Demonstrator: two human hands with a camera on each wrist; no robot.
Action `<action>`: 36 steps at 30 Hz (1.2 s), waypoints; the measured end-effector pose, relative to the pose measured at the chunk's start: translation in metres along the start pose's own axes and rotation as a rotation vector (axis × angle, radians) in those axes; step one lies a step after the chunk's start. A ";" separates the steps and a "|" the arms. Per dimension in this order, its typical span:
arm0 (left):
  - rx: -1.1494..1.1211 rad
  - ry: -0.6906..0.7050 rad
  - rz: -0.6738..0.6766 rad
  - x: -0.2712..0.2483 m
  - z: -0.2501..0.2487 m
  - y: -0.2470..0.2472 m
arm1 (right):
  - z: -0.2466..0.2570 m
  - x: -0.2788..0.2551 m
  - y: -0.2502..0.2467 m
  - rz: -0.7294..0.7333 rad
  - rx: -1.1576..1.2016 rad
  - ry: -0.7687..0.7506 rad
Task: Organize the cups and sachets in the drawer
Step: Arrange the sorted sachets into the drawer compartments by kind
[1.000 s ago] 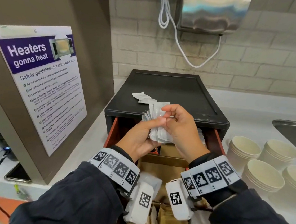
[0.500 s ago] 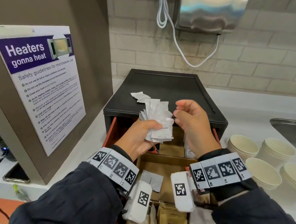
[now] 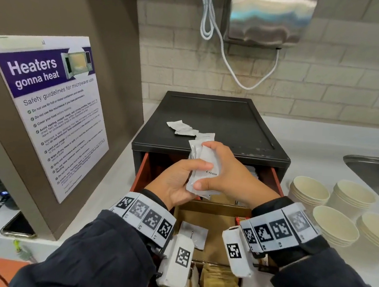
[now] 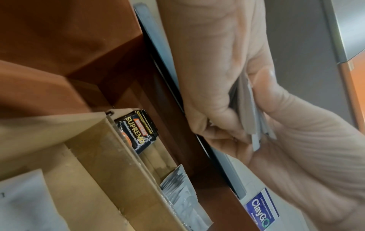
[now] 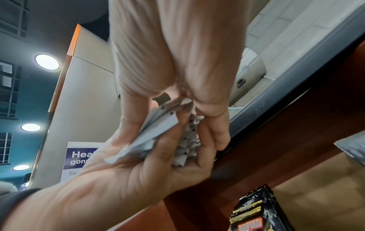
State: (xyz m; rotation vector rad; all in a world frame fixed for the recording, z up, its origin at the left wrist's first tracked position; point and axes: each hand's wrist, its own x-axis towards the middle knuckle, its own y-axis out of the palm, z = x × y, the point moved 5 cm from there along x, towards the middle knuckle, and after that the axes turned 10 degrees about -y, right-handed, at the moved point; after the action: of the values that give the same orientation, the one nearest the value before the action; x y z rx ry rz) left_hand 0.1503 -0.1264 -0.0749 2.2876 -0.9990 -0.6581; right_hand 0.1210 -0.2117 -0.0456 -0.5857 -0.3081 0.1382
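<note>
Task partly done: left hand (image 3: 175, 183) and right hand (image 3: 225, 174) both grip cream sachets (image 3: 204, 168); loose sachets (image 3: 180, 127) and cups (image 3: 336, 217) remain outside drawer (image 3: 140, 173).

The person wore dark navy sleeves (image 3: 85, 256). Each wrist carried a white band (image 3: 145, 215) printed with square black-and-white coded markers; the right band (image 3: 275, 230) bore small labels such as "R3". Beneath each band, nearer the elbow, hung a white camera housing (image 3: 178, 260) showing one more marker.
</note>
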 end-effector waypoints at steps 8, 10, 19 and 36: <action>0.117 -0.032 -0.049 -0.002 0.005 0.001 | 0.004 -0.003 0.008 0.059 -0.031 0.038; 0.172 -0.032 -0.091 -0.002 0.004 0.001 | 0.005 -0.003 0.007 0.041 -0.089 0.065; 0.283 -0.170 -0.126 -0.003 0.011 0.004 | 0.011 -0.018 0.008 0.239 -0.439 0.156; 0.212 -0.217 -0.092 -0.007 0.011 0.000 | 0.013 -0.013 0.003 0.123 -0.474 0.039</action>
State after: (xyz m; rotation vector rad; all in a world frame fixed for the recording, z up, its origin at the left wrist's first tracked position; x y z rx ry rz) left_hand 0.1394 -0.1240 -0.0811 2.4979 -1.1145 -0.8922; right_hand 0.1043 -0.2051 -0.0406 -1.0764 -0.2676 0.1730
